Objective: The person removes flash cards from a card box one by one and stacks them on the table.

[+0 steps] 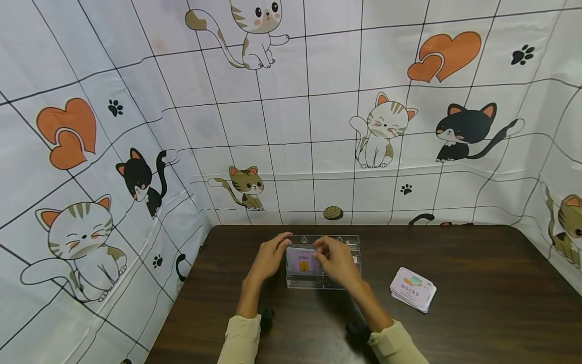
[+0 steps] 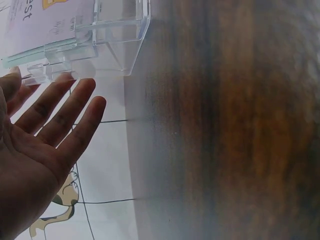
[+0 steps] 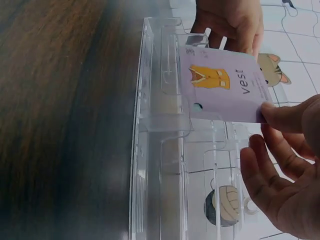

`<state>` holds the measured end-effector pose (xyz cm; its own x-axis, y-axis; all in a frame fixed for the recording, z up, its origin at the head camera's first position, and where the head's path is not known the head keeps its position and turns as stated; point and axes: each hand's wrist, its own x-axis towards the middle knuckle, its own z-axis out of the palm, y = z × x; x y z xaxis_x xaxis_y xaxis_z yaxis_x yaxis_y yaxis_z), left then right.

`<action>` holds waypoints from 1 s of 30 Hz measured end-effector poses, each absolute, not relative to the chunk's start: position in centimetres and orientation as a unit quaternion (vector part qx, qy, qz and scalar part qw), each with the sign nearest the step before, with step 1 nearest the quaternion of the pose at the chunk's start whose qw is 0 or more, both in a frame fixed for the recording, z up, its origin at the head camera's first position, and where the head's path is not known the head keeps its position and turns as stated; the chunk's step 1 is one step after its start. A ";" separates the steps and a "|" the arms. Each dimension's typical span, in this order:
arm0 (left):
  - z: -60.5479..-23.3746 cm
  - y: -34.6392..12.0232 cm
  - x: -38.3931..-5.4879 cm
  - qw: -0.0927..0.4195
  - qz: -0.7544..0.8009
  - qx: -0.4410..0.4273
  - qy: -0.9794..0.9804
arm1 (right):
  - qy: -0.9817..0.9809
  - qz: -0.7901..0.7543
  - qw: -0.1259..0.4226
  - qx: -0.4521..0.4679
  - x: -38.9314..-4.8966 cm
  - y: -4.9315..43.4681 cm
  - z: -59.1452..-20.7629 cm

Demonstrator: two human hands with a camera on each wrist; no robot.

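A clear acrylic card holder (image 1: 324, 283) stands on the table, with compartments side by side. In its left part sits a lilac vest card (image 3: 220, 85) with a yellow vest printed on it. My right hand (image 1: 338, 263) pinches one corner of this card between thumb and index finger, its other fingers loosely bent. At the holder's left side is my left hand (image 1: 267, 259). In the left wrist view its fingers (image 2: 67, 112) stretch out fairly straight, with tips right at the holder's edge.
To the right lies a stack of lilac cards (image 1: 413, 290), a socks card on top. The dark wooden table (image 1: 477, 283) ends at a white cloth (image 1: 332, 121) printed with cats and hearts, which hangs behind and along the sides.
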<state>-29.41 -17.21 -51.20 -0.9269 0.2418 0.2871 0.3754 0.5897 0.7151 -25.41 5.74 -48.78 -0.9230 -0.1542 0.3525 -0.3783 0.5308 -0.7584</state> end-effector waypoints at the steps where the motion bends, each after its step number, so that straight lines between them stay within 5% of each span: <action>1: -51.2 -17.2 -29.4 0.080 -0.418 -0.174 -0.888 | -0.867 0.457 0.123 0.155 -25.4 5.8 -48.9; 30: -51.1 -17.3 -29.3 0.075 -0.413 -0.184 -0.889 | -0.861 0.481 0.106 0.128 -25.1 6.8 -47.9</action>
